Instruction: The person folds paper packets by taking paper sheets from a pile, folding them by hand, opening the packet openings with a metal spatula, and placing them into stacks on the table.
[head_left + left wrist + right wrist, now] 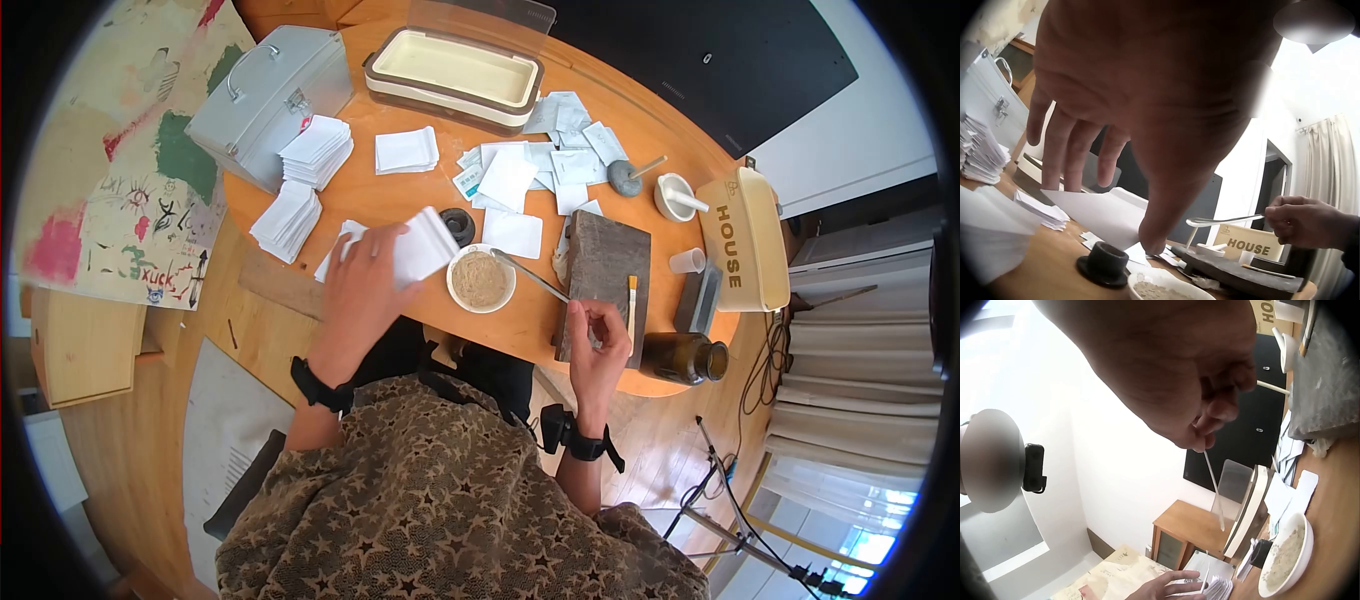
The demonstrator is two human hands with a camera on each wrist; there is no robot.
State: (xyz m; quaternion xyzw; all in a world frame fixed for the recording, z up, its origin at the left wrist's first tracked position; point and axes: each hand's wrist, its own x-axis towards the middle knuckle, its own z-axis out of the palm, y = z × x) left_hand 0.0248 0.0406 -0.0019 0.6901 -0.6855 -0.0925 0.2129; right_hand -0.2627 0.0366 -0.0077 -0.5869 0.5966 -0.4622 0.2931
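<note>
My left hand (362, 285) holds a white paper packet (424, 246) between thumb and fingers, just left of a white bowl (481, 297) of beige powder. In the left wrist view the thumb lies on the near side of the packet (1110, 215). My right hand (598, 345) pinches the end of a thin metal spatula (532, 276), whose other end reaches over the bowl's right rim in the head view. Against the white wall, the spatula (1214, 487) shows in the right wrist view. A black ring-shaped object (457, 227) stands behind the bowl.
White packets (316, 152) are stacked by a silver case (270, 100) at left. Loose packets (510, 180) lie behind the bowl, below a cream tray (455, 75). A dark board (612, 270) with a brush (632, 300), a brown jar (684, 358) and a mortar (676, 197) stand at right.
</note>
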